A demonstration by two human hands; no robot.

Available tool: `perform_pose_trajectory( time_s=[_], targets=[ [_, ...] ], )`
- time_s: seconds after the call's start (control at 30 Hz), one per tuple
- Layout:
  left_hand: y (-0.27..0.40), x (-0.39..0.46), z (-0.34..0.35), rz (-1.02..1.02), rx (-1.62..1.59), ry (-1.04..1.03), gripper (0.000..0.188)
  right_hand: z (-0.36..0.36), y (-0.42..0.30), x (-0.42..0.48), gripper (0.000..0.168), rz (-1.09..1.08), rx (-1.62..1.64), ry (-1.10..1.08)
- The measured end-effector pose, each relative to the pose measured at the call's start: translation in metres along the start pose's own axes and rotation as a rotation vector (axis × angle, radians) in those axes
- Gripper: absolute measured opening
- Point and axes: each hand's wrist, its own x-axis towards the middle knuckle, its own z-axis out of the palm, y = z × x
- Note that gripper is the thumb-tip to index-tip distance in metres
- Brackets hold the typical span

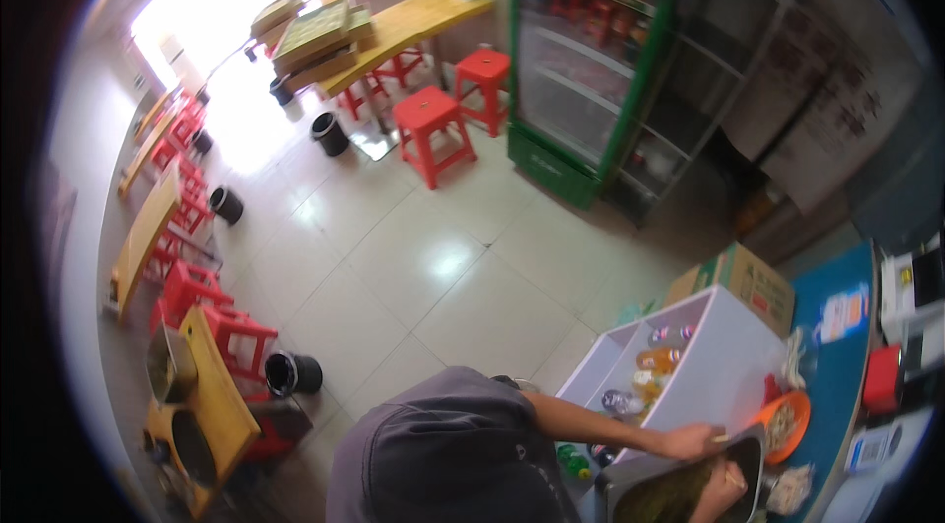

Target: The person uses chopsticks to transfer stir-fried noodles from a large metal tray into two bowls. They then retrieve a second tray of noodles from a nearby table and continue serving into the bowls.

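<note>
A deep metal tub [683,486] at the lower right holds dark greenish contents, too blurred to name. My left hand [690,442] reaches over its far rim, a small pale piece at the fingertips; whether it grips the piece is unclear. Inside the tub, near its right wall, my right hand [725,487] is curled around a small pale stick-like thing. Beside the tub, an orange plastic bowl [791,405] of pale chopped food sits on a blue-green counter [830,383]. A clear plastic bag [790,490] of pale food lies near it. My grey sleeve and shoulder fill the bottom centre.
A white shelf unit [727,353] with drink bottles adjoins the tub, a cardboard box [760,290] behind it. Farther off stand a green-framed fridge [561,161], red stools [428,113], black bins [294,374] and wooden tables [413,21], one bearing stacked trays [314,32].
</note>
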Motion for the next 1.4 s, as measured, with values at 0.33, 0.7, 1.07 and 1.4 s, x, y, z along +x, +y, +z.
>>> perform_pose_trajectory(
  time_s=[0.33, 0.7, 1.07, 1.4],
  targets=[
    [0.016, -0.003, -0.008, -0.083, 0.074, -0.039, 0.029, -0.02, -0.042, 0.022, 0.033, 0.297, -0.156, -0.113],
    [0.026, -0.004, -0.011, -0.101, 0.191, -0.024, 0.028, -0.002, -0.041, 0.025, 0.028, 0.326, -0.141, -0.056],
    [0.018, 0.004, 0.006, -0.087, 0.324, 0.013, 0.029, 0.016, -0.039, 0.044, 0.023, 0.353, -0.166, -0.058],
    [0.019, -0.014, 0.012, 0.007, 0.421, 0.136, 0.025, 0.013, 0.0, 0.014, 0.019, 0.474, -0.166, 0.022]
  ],
)
